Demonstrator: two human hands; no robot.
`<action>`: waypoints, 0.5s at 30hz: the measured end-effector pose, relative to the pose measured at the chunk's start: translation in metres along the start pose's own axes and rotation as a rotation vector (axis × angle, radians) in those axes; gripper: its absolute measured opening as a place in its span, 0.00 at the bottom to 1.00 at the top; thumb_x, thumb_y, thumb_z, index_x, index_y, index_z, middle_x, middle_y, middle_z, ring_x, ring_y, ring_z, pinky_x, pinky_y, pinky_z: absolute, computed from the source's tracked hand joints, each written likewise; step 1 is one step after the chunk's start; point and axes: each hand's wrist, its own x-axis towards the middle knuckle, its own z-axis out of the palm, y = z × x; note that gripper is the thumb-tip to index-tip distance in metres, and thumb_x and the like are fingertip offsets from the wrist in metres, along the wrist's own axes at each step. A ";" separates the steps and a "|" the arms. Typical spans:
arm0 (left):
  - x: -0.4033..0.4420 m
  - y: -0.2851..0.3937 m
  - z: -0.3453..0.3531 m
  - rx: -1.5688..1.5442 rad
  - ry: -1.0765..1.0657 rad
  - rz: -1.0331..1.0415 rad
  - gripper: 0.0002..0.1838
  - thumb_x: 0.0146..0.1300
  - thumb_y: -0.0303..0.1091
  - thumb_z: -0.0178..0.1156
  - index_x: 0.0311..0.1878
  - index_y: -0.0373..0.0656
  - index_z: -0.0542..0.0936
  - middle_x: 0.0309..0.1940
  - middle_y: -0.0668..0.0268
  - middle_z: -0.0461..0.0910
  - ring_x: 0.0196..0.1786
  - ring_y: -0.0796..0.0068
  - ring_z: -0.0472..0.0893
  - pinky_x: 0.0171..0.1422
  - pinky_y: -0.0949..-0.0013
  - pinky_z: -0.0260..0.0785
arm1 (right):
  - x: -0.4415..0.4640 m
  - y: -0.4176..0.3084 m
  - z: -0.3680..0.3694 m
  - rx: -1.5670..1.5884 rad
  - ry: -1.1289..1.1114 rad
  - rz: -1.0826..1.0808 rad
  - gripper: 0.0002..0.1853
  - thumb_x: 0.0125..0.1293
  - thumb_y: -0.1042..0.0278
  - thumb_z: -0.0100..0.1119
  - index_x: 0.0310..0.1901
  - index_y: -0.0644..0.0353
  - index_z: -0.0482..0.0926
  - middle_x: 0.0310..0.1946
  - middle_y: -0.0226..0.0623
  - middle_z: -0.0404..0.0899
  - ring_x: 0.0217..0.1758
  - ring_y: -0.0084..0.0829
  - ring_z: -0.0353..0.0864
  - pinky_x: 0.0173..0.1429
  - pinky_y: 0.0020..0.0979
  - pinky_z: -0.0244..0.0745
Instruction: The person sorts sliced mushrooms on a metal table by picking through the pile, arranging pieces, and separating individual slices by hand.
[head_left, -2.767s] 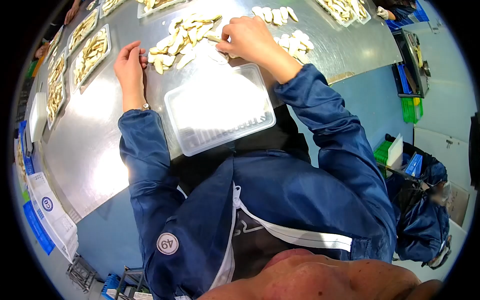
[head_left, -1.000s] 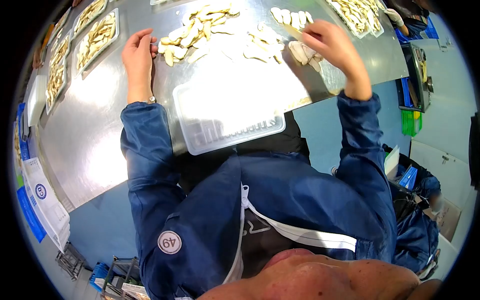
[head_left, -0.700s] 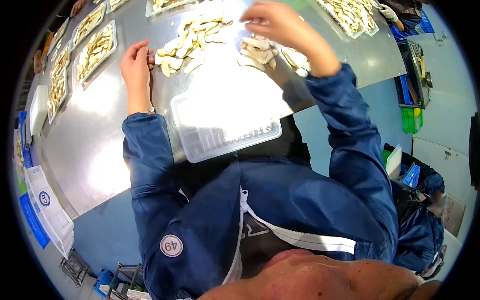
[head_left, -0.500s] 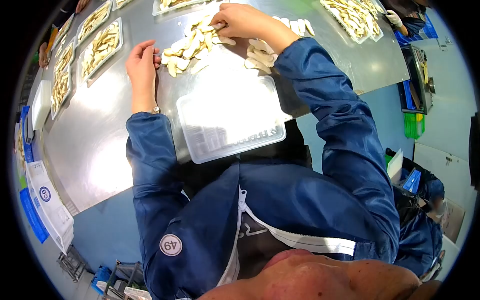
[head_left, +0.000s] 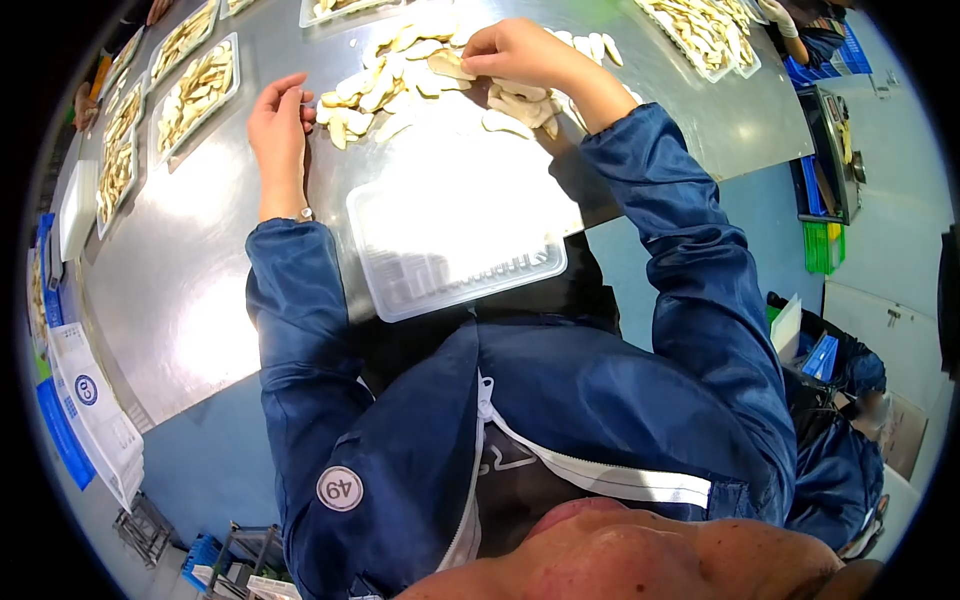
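Observation:
A loose pile of pale, elongated slices with tan edges, which look like sliced mushroom (head_left: 380,85), lies on the metal table. My right hand (head_left: 520,52) is over the pile's right part, its fingertips pinched on one pale slice (head_left: 450,65). More slices (head_left: 520,105) lie beneath that hand. Left of the pile, my left hand (head_left: 278,128) rests with loosely bent fingers, some apart, and nothing visible in them. A clear plastic tray (head_left: 455,285) sits at the table's near edge between my forearms; glare washes out much of its inside.
Filled trays of slices stand at the left (head_left: 197,97), at the far edge (head_left: 345,10) and at the far right (head_left: 690,35). Stacked white trays (head_left: 78,210) are by the left edge. A co-worker's gloved hand (head_left: 778,17) shows at upper right.
My right hand has moved right and slightly nearer to me, with a pale slice now visible at its fingertips. Some slices under it have shifted. The left hand stays nearly in place.

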 end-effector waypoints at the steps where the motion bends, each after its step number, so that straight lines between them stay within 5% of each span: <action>1: 0.000 0.000 0.000 -0.001 0.000 0.001 0.11 0.67 0.26 0.55 0.49 0.37 0.82 0.33 0.66 0.80 0.26 0.85 0.74 0.28 0.81 0.66 | -0.002 0.001 0.001 0.143 -0.004 0.056 0.15 0.67 0.59 0.61 0.42 0.64 0.84 0.35 0.36 0.85 0.36 0.28 0.84 0.42 0.28 0.77; 8: 0.000 0.002 0.000 0.005 0.003 0.001 0.11 0.66 0.26 0.56 0.49 0.36 0.81 0.34 0.65 0.80 0.25 0.84 0.74 0.28 0.81 0.66 | -0.016 0.008 -0.007 0.554 -0.009 0.187 0.13 0.67 0.60 0.61 0.39 0.63 0.83 0.34 0.33 0.85 0.35 0.23 0.83 0.40 0.25 0.77; 11: 0.000 0.001 0.000 0.002 -0.003 0.000 0.11 0.66 0.26 0.56 0.49 0.36 0.81 0.34 0.65 0.80 0.26 0.84 0.74 0.28 0.81 0.66 | -0.018 0.003 -0.005 -0.122 0.245 0.021 0.10 0.64 0.62 0.62 0.37 0.62 0.83 0.34 0.37 0.85 0.35 0.31 0.85 0.39 0.30 0.78; 15: 0.001 0.000 -0.001 -0.009 0.000 -0.005 0.11 0.66 0.26 0.56 0.49 0.36 0.81 0.34 0.65 0.80 0.26 0.84 0.74 0.28 0.81 0.66 | -0.019 -0.001 0.019 -0.427 0.337 -0.201 0.08 0.59 0.66 0.62 0.34 0.61 0.83 0.32 0.42 0.84 0.33 0.46 0.82 0.39 0.40 0.77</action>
